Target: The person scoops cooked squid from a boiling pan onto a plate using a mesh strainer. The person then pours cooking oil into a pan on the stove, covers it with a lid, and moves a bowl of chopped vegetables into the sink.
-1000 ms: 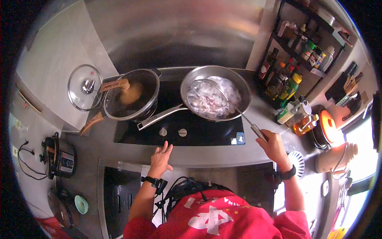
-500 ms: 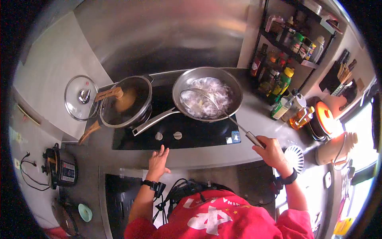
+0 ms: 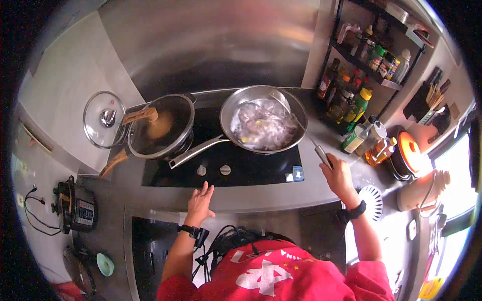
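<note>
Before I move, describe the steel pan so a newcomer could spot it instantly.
Find the black cooktop. The steel pan sits on its right half, long handle pointing lower left. Unlike the pot beside it, it holds whitish froth.

A gap separates the pot (image 3: 174, 134) and the wok (image 3: 230, 111) at upper center; the handle (image 3: 200, 151) crosses its lower end. Bottles (image 3: 358, 108) obstruct upper right.

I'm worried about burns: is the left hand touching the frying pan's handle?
Apart. The head view shows the left hand short of the pan handle, with black stovetop visible between them.
</note>
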Tool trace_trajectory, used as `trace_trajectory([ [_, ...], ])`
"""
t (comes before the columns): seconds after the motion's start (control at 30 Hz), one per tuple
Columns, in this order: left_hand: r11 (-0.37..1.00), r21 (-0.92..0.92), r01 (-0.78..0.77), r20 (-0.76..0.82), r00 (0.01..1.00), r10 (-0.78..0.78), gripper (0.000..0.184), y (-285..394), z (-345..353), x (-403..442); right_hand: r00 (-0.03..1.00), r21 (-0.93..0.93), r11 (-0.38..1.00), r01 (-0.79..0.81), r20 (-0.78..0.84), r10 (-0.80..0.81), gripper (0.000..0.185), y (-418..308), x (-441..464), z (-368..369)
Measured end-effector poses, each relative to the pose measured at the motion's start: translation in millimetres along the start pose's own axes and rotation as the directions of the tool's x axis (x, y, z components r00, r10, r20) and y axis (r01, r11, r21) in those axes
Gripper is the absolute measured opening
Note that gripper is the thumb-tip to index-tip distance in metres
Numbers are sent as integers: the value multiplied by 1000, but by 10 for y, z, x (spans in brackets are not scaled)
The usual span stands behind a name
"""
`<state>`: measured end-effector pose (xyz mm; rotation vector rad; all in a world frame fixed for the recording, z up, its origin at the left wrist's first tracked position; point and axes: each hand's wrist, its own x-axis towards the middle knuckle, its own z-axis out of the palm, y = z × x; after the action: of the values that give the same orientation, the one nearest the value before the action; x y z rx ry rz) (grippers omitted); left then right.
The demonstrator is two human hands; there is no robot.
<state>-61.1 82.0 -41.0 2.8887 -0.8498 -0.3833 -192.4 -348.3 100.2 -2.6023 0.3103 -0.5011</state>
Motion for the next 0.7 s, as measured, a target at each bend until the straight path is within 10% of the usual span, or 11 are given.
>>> trace_trajectory([
  [0.4, 999, 37, 18, -19, 1000, -18, 119, -9, 36, -3, 997, -180, 984, -14, -76, 1, 29, 256, 230, 188],
  [0.7, 997, 62, 45, 14, 999, -46, 117, 48, -38, -13, 955, 179, 943, -280, 154, 254, 29, -86, 67, 113],
])
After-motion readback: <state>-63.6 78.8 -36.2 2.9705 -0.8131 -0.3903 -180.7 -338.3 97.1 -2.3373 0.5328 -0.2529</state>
